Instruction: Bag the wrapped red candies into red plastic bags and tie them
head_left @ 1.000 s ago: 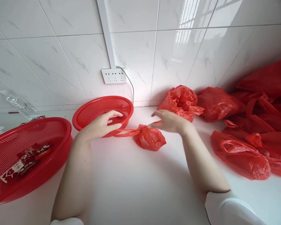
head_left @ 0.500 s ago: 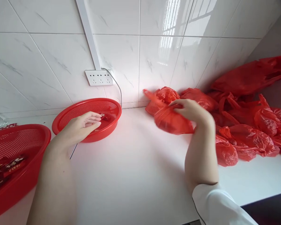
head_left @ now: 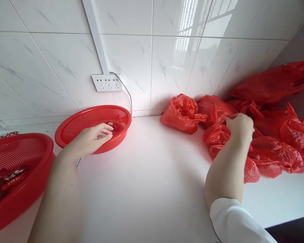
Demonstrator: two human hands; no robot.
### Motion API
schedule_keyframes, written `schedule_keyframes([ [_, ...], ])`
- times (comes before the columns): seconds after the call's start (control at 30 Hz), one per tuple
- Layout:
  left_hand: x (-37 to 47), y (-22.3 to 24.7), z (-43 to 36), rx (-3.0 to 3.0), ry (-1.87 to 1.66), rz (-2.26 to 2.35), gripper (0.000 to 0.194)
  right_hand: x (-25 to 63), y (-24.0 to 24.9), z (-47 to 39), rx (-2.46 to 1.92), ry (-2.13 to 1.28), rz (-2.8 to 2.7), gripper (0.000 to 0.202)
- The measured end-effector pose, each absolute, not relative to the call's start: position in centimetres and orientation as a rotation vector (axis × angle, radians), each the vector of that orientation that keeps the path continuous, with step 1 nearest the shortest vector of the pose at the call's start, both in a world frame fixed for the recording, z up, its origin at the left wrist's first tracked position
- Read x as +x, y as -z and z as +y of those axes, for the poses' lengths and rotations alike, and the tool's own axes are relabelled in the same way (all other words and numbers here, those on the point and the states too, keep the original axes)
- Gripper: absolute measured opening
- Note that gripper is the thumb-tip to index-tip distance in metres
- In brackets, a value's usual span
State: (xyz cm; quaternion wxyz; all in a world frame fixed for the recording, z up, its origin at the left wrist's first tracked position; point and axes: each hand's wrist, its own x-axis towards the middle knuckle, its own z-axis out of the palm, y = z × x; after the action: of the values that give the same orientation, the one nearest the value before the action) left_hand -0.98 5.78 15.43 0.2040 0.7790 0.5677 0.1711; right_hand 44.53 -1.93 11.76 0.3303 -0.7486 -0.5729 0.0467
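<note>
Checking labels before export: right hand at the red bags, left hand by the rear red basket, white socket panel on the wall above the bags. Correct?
One thing is off: in the head view the white socket panel is on the wall above the rear red basket, not the red bags. The right hand and left hand are as you say.

Pale lettering on the dark red packets point(head_left: 13, 178) in the left basket point(head_left: 38, 189) is unreadable.

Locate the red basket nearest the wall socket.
In the head view, that basket stands left of centre on the counter, below the wall socket; the left hand shows across its near side, a second basket further left.
</note>
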Motion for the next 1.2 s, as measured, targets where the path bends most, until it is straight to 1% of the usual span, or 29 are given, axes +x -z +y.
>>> schedule_keyframes([
  [0.13, -0.8, -15.2, 5.9, 2.176, -0.452, 1.561, 0.039, 41.5, -11.4, 1.8, -1.926, -0.236, -1.501, 0.041],
  [0.27, -0.8, -15.0, 5.9, 2.175, -0.428, 1.544, 0.038, 39.5, -10.0, 4.9, -1.881, -0.34, -1.53, 0.036],
  [0.37, -0.8, -15.0, 5.7, 2.17, -0.422, 1.543, 0.038, 37.0, -9.6, 6.5, -1.627, -0.418, -1.614, 0.034],
  [0.4, -0.8, -15.0, 5.7, 2.171, -0.424, 1.542, 0.037, 36.1, -9.8, 6.8, -1.511, -0.365, -1.621, 0.034],
  [0.47, -0.8, -15.0, 5.6, 2.183, -0.432, 1.535, 0.036, 34.9, -10.2, 7.0, -1.375, -0.116, -1.567, 0.033],
  [0.53, -0.7, -15.0, 5.6, 2.194, -0.436, 1.529, 0.036, 34.6, -10.6, 6.7, -1.465, 0.156, -1.451, 0.029],
  [0.57, -0.6, -15.0, 5.6, 2.196, -0.433, 1.528, 0.037, 34.8, -10.7, 6.4, -1.565, 0.214, -1.407, 0.029],
  [0.6, -0.5, -15.0, 5.5, 2.197, -0.426, 1.528, 0.037, 35.2, -10.7, 6.2, -1.681, 0.211, -1.385, 0.032],
  [0.7, -0.3, -14.9, 5.5, 2.195, -0.399, 1.523, 0.037, 37.2, -10.3, 5.5, -1.967, -0.029, -1.475, 0.061],
  [0.73, -0.3, -14.9, 5.5, 2.196, -0.394, 1.52, 0.037, 37.9, -10.0, 5.4, -2.025, -0.112, -1.527, 0.063],
  [0.77, -0.2, -14.9, 5.4, 2.196, -0.39, 1.519, 0.037, 38.6, -9.7, 5.5, -2.065, -0.162, -1.563, 0.058],
  [0.8, -0.2, -14.9, 5.4, 2.197, -0.385, 1.518, 0.036, 39.1, -9.4, 5.6, -2.085, -0.176, -1.572, 0.048],
  [0.87, -0.2, -14.8, 5.4, 2.2, -0.382, 1.519, 0.035, 39.9, -8.8, 6.1, -2.06, -0.102, -1.482, 0.028],
  [0.9, -0.3, -14.8, 5.4, 2.202, -0.382, 1.518, 0.035, 40.1, -8.6, 6.5, -2.023, -0.031, -1.391, 0.026],
  [1.0, -0.2, -14.9, 5.2, 2.206, -0.394, 1.51, 0.034, 40.3, -7.9, 7.4, -1.854, 0.108, -1.114, 0.038],
  [1.13, -0.2, -14.9, 5.0, 2.208, -0.405, 1.503, 0.036, 39.9, -7.3, 8.5, -1.608, 0.08, -1.018, 0.057],
  [1.2, -0.1, -14.8, 5.0, 2.209, -0.402, 1.499, 0.036, 39.8, -6.9, 8.9, -1.564, 0.035, -1.032, 0.063],
])
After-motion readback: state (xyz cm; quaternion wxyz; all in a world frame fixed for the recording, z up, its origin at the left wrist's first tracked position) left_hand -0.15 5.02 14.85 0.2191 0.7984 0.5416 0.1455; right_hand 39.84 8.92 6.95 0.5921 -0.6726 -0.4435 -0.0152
